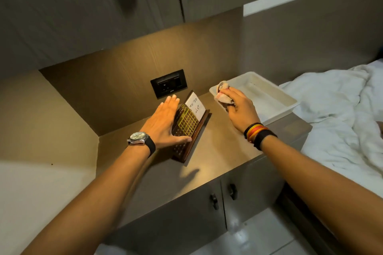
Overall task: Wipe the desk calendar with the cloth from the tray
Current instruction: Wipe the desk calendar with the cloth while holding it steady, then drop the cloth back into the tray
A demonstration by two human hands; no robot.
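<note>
- Two bare forearms reach in from the bottom edge, a watch on the left wrist and coloured bands on the right.
- The desk calendar stands tilted on its dark wooden base near the middle of the countertop, below the wall socket; a white note reading "To Do List" leans on its upper part.
- The left hand is open, fingers straight and together, palm laid against the left side of the calendar with the thumb across its lower front.
- The right hand is closed around a bunched cloth, pale with reddish marks, held just over the near left corner of the tray and apart from the calendar.
- The white tray sits at the back right of the countertop, just beside the calendar.
- Crumpled white bedding lies to the right of the tray.
- Two cabinet doors with dark knobs face forward under the countertop.
</note>
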